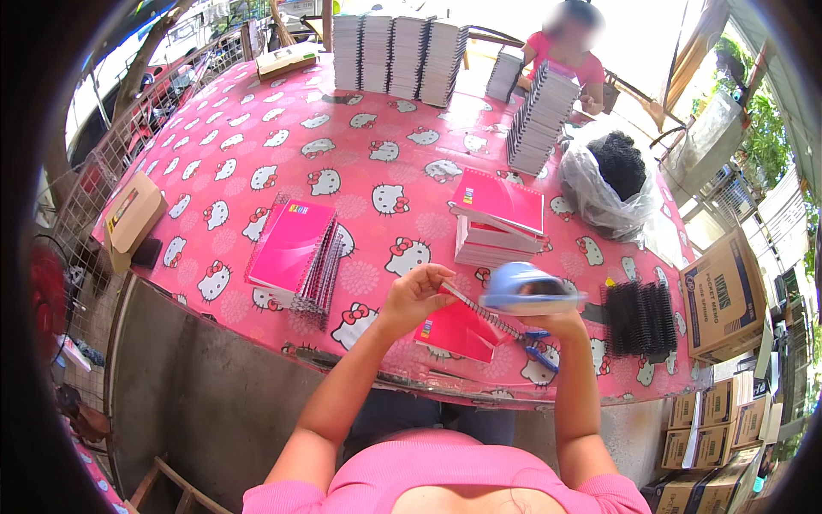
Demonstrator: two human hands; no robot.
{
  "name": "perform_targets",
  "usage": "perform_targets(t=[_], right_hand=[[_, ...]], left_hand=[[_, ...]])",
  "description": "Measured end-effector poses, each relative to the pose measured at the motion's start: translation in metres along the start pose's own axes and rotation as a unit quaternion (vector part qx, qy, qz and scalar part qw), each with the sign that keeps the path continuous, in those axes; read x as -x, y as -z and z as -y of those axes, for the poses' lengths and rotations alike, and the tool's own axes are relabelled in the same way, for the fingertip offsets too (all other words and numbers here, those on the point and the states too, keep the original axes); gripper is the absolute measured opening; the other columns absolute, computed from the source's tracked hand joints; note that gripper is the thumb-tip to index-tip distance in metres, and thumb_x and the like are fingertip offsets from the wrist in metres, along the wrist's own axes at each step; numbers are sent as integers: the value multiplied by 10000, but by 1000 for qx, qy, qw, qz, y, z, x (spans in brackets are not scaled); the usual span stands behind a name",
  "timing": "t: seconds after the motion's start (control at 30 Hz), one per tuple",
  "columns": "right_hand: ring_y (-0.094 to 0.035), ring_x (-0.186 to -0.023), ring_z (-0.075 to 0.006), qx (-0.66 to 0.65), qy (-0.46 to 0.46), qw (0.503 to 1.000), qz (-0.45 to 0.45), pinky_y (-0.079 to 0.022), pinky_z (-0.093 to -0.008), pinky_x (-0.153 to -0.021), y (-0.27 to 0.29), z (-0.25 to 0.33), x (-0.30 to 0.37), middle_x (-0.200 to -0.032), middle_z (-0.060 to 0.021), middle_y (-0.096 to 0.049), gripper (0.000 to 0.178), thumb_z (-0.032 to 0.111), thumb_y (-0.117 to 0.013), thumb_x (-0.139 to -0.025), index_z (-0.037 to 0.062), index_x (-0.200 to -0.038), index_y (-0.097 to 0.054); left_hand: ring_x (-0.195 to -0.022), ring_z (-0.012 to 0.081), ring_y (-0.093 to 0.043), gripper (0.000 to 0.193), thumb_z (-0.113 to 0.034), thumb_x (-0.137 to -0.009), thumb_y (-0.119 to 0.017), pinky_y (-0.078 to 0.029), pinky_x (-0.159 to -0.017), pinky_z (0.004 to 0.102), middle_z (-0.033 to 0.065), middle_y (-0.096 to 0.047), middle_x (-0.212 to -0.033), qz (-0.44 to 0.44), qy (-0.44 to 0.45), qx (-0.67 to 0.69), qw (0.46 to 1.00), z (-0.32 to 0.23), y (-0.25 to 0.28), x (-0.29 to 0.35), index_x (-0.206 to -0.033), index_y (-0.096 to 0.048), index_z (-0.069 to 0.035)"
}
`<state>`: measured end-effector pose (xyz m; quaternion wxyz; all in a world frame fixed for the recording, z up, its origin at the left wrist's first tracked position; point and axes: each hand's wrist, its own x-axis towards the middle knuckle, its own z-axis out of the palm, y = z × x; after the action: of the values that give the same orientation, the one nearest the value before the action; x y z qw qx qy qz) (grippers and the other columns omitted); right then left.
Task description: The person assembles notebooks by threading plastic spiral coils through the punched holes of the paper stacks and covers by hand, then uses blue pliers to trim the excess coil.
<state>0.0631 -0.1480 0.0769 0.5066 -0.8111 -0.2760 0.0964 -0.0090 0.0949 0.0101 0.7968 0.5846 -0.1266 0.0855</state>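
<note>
My left hand [417,300] pinches the upper left end of a narrow strip with a dark spiral coil [484,315], which looks like a notebook's bound edge. My right hand [556,324] is at the other end, closed around a blue rounded object [524,281] with a pale rim, smeared by motion; its kind is unclear, and it hides most of those fingers. Beneath the coil lies a pink notebook cover [455,336]. Blue-handled pliers [541,355] lie just below my right hand.
Pink notebooks are stacked at left [295,244] and centre [499,206]. Black coils [640,319] and a carton [723,295] stand at right. Beyond are a plastic bag of black material [612,184] and tall book stacks [394,60]. Another person [569,56] sits across the pink patterned table [360,158].
</note>
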Motion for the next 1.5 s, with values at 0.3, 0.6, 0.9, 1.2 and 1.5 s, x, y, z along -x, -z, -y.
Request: perform_targets(t=[0.3,0.6,0.9,1.2,1.5], right_hand=[[-647,-780,-158,207,58,972,-96,-527,-304,-678,-10,-22,-11,-847,-49,-681,330,78,-762,-659,39,-968,-652],[-592,-1034,-377,356,-133,878,-292,-477,-425,-853,81,-103,0,-1185,-214,-593,490,163,-733,-744,15,-1187,-585],[-501,-1148,-401,402,63,913,-35,-404,-431,-972,12,-44,116,-1273,-222,-510,591,259,-724,-767,38,-1278,-528],[-524,-1005,-345,184,40,978,-94,-422,-448,-877,-43,36,117,-1080,-168,-553,480,252,-718,-775,51,-1187,-573],[-602,-906,-274,-1,-59,998,-5,-488,-389,-762,-49,46,102,-1038,-137,-619,440,280,-669,-851,20,-1191,-565]], left_hand=[[-903,121,-645,325,113,-806,-647,-536,-833,256,69,-691,-996,-17,43,-42,998,0,10,7,-1108,-667,-4],[-844,136,-658,182,75,-768,-719,-557,-761,259,70,-691,-928,-41,25,44,998,-14,-6,-2,-926,-679,-5],[-814,185,-674,179,-16,-722,-780,-571,-635,273,142,-654,-1046,-106,-195,-338,915,-51,-52,56,-852,-663,22],[-773,156,-663,209,26,-677,-813,-566,-601,246,143,-654,-935,-125,-237,-361,893,-29,-52,45,-762,-622,26],[-738,172,-641,184,77,-689,-782,-538,-565,251,135,-645,-897,-107,-251,-361,892,-36,-55,41,-755,-617,29]])
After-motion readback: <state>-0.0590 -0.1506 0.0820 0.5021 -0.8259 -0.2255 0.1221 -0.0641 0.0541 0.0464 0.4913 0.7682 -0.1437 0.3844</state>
